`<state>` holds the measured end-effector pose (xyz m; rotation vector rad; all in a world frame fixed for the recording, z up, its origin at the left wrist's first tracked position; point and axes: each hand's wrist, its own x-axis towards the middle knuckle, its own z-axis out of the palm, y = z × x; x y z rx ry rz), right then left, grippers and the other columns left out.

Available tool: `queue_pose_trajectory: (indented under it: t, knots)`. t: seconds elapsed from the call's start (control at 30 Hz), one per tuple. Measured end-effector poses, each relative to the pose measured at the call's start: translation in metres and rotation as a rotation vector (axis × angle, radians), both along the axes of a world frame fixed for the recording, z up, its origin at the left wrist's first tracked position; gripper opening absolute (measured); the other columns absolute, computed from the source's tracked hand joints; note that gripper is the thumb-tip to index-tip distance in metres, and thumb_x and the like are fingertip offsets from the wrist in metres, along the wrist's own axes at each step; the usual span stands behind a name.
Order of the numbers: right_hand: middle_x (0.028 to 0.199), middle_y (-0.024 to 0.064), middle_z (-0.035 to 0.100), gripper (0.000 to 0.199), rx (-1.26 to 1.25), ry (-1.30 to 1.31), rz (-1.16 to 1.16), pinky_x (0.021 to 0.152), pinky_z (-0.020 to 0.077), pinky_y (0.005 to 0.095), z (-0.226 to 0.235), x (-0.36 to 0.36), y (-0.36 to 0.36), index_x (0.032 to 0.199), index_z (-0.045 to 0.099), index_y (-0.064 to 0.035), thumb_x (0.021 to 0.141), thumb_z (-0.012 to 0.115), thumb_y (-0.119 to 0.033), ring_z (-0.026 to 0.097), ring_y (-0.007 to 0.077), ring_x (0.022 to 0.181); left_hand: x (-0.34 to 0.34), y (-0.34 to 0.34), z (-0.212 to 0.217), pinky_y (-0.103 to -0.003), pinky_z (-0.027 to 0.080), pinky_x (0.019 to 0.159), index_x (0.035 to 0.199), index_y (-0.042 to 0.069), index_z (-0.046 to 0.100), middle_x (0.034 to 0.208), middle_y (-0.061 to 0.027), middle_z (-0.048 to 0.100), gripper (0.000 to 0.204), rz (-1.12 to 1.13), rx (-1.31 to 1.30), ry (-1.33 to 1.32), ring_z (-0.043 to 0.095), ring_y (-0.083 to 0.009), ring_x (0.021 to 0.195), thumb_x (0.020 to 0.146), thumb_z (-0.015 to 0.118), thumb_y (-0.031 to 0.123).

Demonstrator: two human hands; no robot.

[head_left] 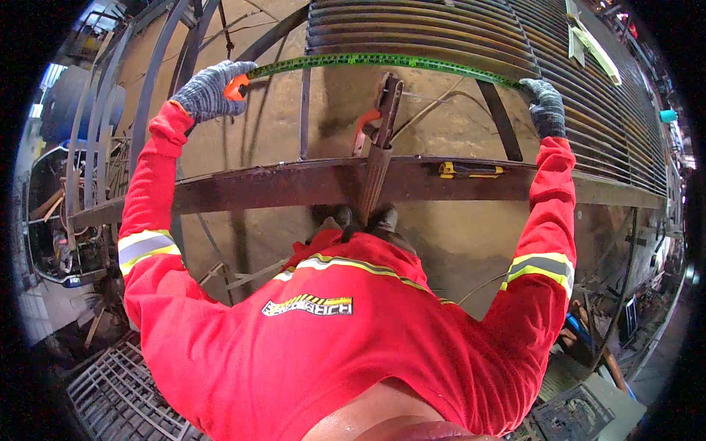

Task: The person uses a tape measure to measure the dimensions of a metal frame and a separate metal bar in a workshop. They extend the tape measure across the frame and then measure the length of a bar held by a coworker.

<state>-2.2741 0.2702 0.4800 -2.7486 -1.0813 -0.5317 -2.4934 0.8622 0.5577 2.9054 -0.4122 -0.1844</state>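
My left hand (213, 92), in a grey knit glove, is closed around an orange tape measure (237, 87). From it the green tape blade (382, 61) stretches across to the right, bowing slightly upward. The fingers of my right hand (545, 106), gloved the same way, are pinched on the blade's far end beside a rack of parallel metal bars (419, 33). Below the blade, a ribbed rusty metal piece (375, 173) stands against a brown steel beam (272, 187), with an orange-handled tool (364, 128) next to it.
A yellow and black tool, probably a utility knife (471, 170), lies on the beam. Upright metal bars (151, 81) rise at the left, near a blue drum (77, 103). A pale strip (596, 55) rests on the rack. Metal grating (121, 393) lies at the lower left.
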Motion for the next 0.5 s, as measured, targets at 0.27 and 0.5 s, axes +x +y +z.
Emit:
queue_pose_trajectory:
  t: [0.27,0.5]
  knots:
    - [0.098,0.0106,0.062,0.032,0.044,-0.119,-0.040,0.085,0.0452,0.0357,-0.008,0.011,-0.018,0.096,0.065,-0.0145,0.069,0.059,0.002,0.058,0.0278,0.095,-0.007,-0.005,-0.009,-0.037,0.043,0.090,0.125,0.009,0.046,0.113,-0.0159,0.054,0.071,0.002,0.103,-0.121,0.052,-0.0323,0.103,0.060,0.072,0.018]
    - [0.096,0.0130,0.063,0.018,-0.031,-0.165,-0.092,0.081,0.0462,0.0366,-0.006,0.017,-0.019,0.094,0.064,-0.0128,0.082,0.053,-0.020,0.059,0.0284,0.091,-0.018,-0.013,-0.015,-0.038,0.042,0.090,0.126,0.010,0.045,0.108,-0.0154,0.055,0.074,0.021,0.120,-0.220,0.051,-0.0330,0.102,0.058,0.073,0.018]
